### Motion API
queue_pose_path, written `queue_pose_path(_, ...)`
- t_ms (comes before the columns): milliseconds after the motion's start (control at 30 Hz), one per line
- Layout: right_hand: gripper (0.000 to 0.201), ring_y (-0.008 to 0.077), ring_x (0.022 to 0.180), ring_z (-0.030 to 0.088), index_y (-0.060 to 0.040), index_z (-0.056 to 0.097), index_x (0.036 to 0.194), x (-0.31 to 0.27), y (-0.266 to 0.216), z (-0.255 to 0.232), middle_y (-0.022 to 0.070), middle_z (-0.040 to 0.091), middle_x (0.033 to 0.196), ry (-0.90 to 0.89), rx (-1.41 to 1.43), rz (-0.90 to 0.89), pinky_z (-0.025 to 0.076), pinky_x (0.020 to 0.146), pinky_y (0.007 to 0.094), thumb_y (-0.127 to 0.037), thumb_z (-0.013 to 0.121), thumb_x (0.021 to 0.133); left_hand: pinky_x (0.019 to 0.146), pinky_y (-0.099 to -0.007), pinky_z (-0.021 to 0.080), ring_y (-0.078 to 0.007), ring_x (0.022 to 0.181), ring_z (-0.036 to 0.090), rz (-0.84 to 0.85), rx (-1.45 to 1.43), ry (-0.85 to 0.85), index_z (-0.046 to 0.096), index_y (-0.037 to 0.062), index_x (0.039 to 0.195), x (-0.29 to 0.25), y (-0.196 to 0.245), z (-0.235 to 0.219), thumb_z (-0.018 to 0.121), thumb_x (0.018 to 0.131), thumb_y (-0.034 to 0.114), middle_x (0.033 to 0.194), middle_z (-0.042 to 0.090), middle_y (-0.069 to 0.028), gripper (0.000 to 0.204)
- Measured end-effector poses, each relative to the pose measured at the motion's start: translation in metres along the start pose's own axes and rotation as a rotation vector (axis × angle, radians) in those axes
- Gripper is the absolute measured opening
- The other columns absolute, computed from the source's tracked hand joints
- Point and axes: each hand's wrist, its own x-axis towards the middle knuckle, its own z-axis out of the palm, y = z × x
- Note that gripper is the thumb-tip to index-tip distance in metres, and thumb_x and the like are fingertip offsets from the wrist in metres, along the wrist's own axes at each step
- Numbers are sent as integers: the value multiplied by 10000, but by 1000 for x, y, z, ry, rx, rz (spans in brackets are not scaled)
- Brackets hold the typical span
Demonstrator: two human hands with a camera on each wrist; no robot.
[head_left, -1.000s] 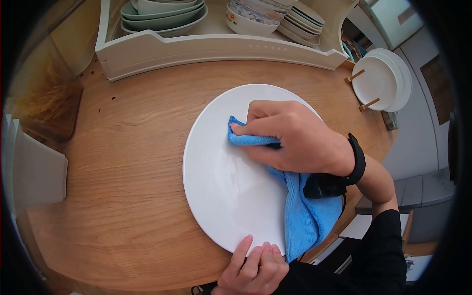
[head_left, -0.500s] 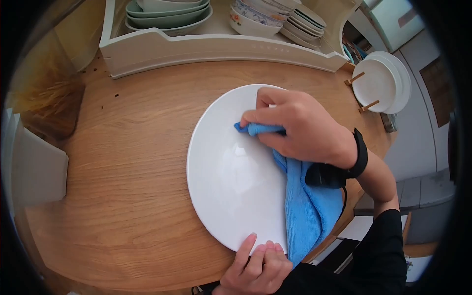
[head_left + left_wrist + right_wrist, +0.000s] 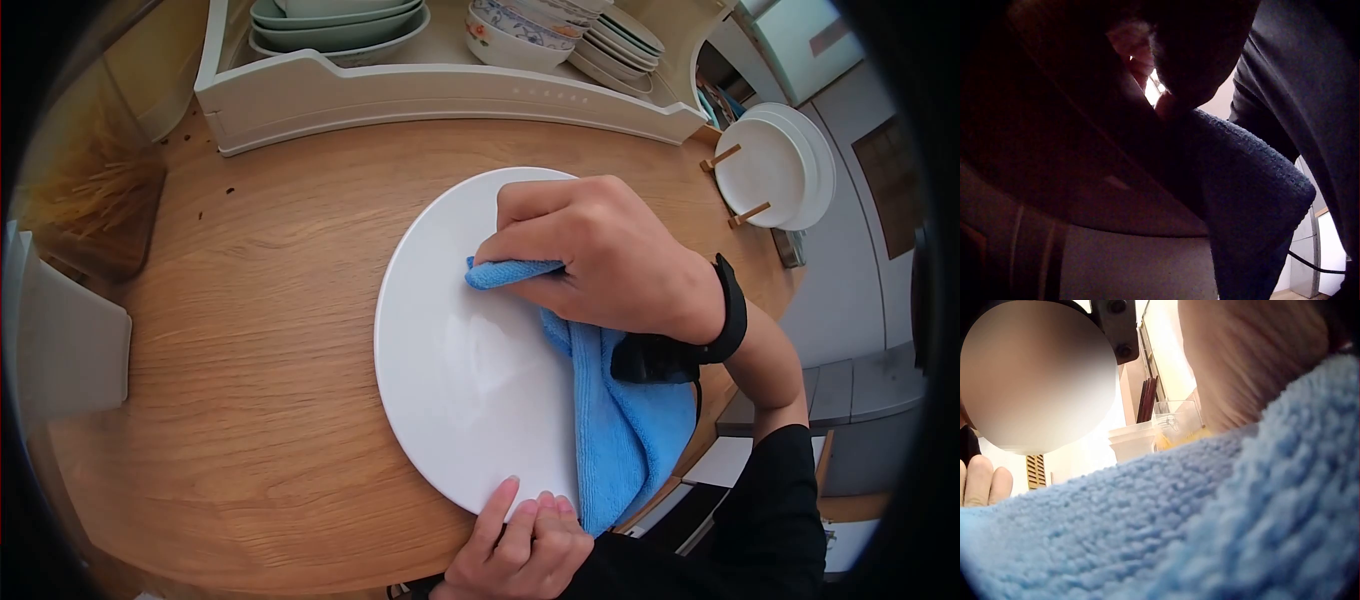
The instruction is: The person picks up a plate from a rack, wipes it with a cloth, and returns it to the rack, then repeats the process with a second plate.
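Note:
A large round white plate (image 3: 450,400) lies over the wooden table's near side. My right hand (image 3: 615,265) grips a bunched part of a blue terry cloth (image 3: 625,440) and presses it onto the plate's upper middle. The rest of the cloth drapes over the plate's right rim. At the near rim my left hand (image 3: 520,550) holds the plate, its fingertips on the white surface beside the cloth's lower corner. From the left wrist, the plate's dark underside and the hanging cloth (image 3: 1254,181) show. Close-up cloth fills the lower right wrist view.
Behind the plate, a cream rack (image 3: 440,98) holds green bowls (image 3: 340,38), patterned bowls (image 3: 515,45) and stacked plates. White plates (image 3: 765,170) stand in a wooden holder at right. A clear container (image 3: 95,210) and a white bin (image 3: 75,340) line the left side.
My right hand has made small wiping shifts with the cloth on the plate's upper part, rightward and then slightly back left. The left hand has stayed at the near rim.

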Motion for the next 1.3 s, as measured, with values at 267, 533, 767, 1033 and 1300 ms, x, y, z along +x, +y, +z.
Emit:
queue_pose_path(267,155,349,817,669,-18,774,896,16,3,2,99,680,873,6,-73,36,535,704,432,-62,729,754,965,-519,592,-266,1010,557,-9,-6,17,637,16,799,1,2,2,688,841,-25,911,609,-123,77)
queue_pose_path(533,202,349,869,680,-18,785,913,35,-9,-9,118,725,901,-211,-351,207,547,782,434,-127,791,743,965,-515,592,-264,994,552,-17,1,7,623,21,792,1,1,2,685,838,-29,909,610,-123,91)
queue_pose_path(767,221,342,951,679,-24,797,949,45,-18,-14,145,735,887,-296,-338,254,554,817,440,-166,783,780,945,-504,599,-252,962,553,1,2,10,617,23,785,5,-1,1,699,800,-63,878,604,-112,120)
queue_pose_path(1033,186,381,852,687,-3,788,893,49,-17,-15,196,717,836,-206,-389,209,554,754,453,-129,769,757,950,-503,595,-241,921,560,6,86,147,599,28,756,4,-1,11,709,767,-79,861,602,-100,154)
queue_pose_path(1300,155,409,793,680,29,754,809,43,-9,-17,217,693,778,-153,-284,194,551,706,472,-102,730,730,958,-510,565,-260,940,572,-80,23,-85,651,30,846,3,6,-5,765,762,-23,903,606,-100,152)
